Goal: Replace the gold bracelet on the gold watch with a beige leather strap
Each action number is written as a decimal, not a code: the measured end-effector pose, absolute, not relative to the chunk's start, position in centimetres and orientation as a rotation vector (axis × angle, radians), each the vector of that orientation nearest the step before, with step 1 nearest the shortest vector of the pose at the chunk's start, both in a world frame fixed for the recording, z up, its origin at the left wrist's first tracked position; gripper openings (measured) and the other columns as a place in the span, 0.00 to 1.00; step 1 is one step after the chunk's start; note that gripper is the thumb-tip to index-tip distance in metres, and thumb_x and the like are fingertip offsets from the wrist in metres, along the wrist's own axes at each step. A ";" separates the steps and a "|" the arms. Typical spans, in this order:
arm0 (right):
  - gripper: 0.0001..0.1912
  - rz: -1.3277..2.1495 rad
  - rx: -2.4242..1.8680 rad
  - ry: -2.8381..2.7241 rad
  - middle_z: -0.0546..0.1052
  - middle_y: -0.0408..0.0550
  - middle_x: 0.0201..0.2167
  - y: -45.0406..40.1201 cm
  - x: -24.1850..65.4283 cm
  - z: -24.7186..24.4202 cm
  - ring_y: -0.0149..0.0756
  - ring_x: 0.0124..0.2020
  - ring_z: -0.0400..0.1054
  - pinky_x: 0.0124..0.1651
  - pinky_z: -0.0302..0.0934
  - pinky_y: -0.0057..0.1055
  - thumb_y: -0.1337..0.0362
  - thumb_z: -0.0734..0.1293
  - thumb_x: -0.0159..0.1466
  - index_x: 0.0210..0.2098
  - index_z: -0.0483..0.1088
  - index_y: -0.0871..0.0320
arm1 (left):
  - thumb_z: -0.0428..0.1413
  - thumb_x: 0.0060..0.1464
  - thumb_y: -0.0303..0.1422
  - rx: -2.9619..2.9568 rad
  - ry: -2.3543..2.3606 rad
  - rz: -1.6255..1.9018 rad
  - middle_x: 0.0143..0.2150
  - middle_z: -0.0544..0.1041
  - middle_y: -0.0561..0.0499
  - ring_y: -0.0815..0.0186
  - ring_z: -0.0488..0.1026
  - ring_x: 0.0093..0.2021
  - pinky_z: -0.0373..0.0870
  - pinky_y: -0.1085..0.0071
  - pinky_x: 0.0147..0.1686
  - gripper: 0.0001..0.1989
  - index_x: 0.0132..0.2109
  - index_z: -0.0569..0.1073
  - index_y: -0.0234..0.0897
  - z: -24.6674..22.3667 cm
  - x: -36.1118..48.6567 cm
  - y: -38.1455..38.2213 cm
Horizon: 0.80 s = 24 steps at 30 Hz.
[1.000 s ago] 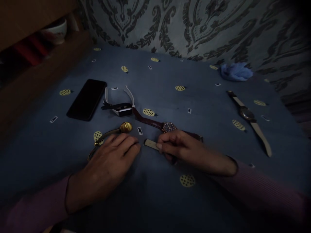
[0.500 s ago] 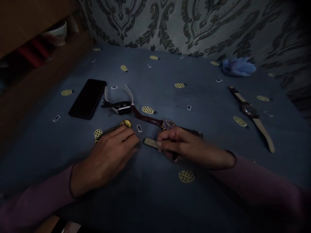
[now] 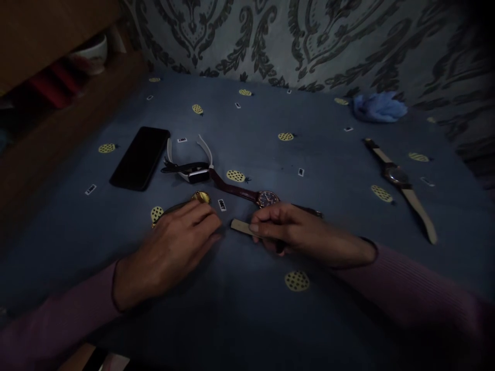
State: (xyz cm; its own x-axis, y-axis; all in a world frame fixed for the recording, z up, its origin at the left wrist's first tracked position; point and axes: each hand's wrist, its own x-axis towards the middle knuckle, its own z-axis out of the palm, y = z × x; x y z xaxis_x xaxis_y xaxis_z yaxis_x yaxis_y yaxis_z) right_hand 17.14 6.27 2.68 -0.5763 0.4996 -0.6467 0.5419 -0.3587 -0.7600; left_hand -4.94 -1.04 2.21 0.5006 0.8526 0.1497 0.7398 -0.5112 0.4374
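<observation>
My right hand (image 3: 284,226) is closed, thumb and fingers pinching a watch strap (image 3: 241,226) with a beige underside and a dark edge. The strap's free end points left, and the rest is hidden in my fingers. My left hand (image 3: 176,242) is closed with its fingers curled down, and what they hold, if anything, is hidden. Just beyond its knuckles lies a gold watch (image 3: 201,197) with a dark band, partly covered by the hand. Behind my right hand rests a watch with a brown strap and dark dial (image 3: 267,199).
At the left lie a black phone (image 3: 141,158) and a white-banded smartwatch (image 3: 199,176), with a dark strap across it. Another watch (image 3: 398,176) lies at the right. A crumpled blue cloth (image 3: 380,107) is by the wall. A wooden shelf (image 3: 88,98) borders the left.
Almost nothing differs. The whole view has shifted very slightly; both hands keep their poses and the strap stays pinched in my right hand.
</observation>
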 end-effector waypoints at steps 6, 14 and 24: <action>0.14 -2.217 1.485 1.612 0.63 0.35 0.13 6.7 17.4 2.7 0.21 0.16 0.53 0.19 0.45 0.21 0.55 0.70 0.58 0.25 0.70 0.59 | 0.46 0.65 0.27 2.451 1.519 0.536 0.44 0.72 0.46 0.61 0.69 0.44 0.71 0.66 0.39 0.08 0.43 0.70 0.35 3.2 -5.7 -0.6; 0.12 -2.499 1.489 1.431 0.62 0.34 0.12 6.1 17.8 3.0 0.19 0.13 0.47 0.15 0.37 0.20 0.59 0.70 0.58 0.24 0.70 0.60 | 0.53 0.61 0.41 2.160 1.799 0.466 0.39 0.71 0.48 0.59 0.69 0.38 0.68 0.63 0.34 0.13 0.44 0.66 0.35 2.5 -6.5 0.8; 0.14 -2.742 1.559 1.361 0.61 0.34 0.11 4.4 18.9 2.2 0.17 0.11 0.41 0.13 0.31 0.20 0.56 0.71 0.57 0.25 0.71 0.61 | 0.48 0.63 0.34 2.138 1.708 0.453 0.33 0.68 0.51 0.62 0.67 0.34 0.61 0.67 0.33 0.08 0.34 0.63 0.37 2.2 -5.9 1.6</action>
